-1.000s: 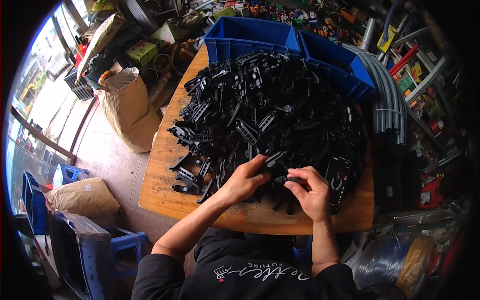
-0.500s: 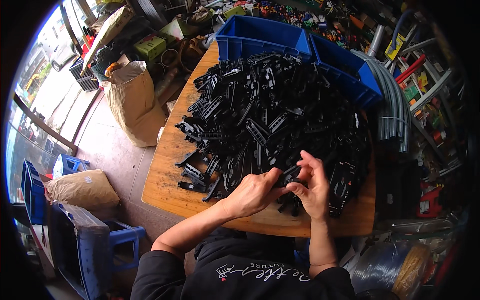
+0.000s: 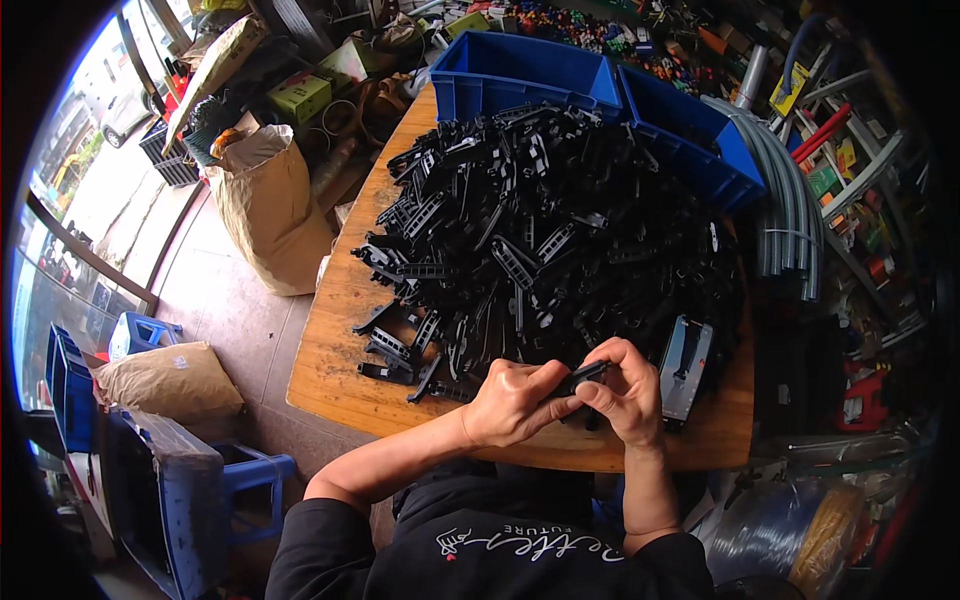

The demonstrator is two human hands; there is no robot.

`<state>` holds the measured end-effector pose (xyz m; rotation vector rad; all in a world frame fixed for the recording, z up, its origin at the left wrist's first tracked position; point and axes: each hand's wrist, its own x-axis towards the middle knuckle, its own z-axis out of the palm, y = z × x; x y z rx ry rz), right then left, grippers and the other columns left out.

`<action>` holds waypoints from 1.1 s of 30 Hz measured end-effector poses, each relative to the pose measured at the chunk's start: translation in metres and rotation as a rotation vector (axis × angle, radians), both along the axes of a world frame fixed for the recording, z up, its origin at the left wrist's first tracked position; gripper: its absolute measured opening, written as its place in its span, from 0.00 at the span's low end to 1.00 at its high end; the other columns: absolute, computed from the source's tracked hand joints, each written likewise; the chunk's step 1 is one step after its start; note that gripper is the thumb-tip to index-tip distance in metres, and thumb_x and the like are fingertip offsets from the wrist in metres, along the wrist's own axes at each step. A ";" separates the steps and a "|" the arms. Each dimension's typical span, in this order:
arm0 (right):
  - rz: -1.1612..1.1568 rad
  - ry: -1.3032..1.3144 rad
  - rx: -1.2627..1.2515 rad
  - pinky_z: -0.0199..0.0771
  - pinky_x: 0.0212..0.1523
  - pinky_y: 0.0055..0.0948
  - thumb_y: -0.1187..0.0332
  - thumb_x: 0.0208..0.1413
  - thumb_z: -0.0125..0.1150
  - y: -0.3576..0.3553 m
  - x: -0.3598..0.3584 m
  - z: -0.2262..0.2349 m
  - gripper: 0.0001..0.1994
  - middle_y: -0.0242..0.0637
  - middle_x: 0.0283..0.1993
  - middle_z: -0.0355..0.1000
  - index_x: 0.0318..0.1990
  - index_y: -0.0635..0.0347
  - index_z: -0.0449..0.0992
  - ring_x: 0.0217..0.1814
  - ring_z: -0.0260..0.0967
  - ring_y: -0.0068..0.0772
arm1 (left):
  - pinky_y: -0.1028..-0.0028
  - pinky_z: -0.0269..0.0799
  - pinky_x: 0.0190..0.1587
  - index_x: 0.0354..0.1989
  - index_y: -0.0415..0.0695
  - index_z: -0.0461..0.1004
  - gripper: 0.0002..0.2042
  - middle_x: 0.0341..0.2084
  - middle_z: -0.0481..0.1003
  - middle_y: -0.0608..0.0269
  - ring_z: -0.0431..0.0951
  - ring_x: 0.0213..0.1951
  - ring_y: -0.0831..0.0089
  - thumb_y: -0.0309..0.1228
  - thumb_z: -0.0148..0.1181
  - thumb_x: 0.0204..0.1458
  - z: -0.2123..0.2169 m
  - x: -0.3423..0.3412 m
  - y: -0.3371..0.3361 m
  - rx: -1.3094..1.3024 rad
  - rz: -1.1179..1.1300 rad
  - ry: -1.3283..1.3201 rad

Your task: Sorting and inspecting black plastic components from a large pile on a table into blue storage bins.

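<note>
A big heap of black plastic parts (image 3: pixel 545 235) covers most of a round wooden table (image 3: pixel 335 370). At the table's near edge my left hand (image 3: pixel 510 402) and my right hand (image 3: pixel 625 392) meet on one small black plastic part (image 3: pixel 580 377), each gripping an end of it. The fingers hide most of that part. Loose black parts (image 3: pixel 395 350) lie just left of my left hand. A longer black piece with a grey face (image 3: pixel 684 365) lies right of my right hand.
Two blue plastic bins (image 3: pixel 520 75) (image 3: pixel 690 140) stand at the table's far side. Grey tubes (image 3: pixel 785 215) hang at the right. A brown paper sack (image 3: pixel 265 210) stands on the floor at left, with blue stools (image 3: pixel 145 335) (image 3: pixel 235 480) and another sack (image 3: pixel 165 380) nearer.
The view has shifted, so table and hands sit further right in the picture. Both hands stay together on the small black part, with my left hand's fingers turned over it.
</note>
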<state>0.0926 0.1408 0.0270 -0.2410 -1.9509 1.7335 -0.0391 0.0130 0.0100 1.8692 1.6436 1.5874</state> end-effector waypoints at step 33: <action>-0.077 -0.214 1.278 0.69 0.37 0.31 0.78 0.41 0.63 0.021 0.008 -0.020 0.07 0.35 0.33 0.67 0.31 0.63 0.75 0.36 0.65 0.35 | 0.75 0.64 0.34 0.39 0.41 0.65 0.04 0.25 0.67 0.61 0.66 0.29 0.76 0.25 0.49 0.57 -0.006 -0.093 0.061 0.053 0.365 -0.337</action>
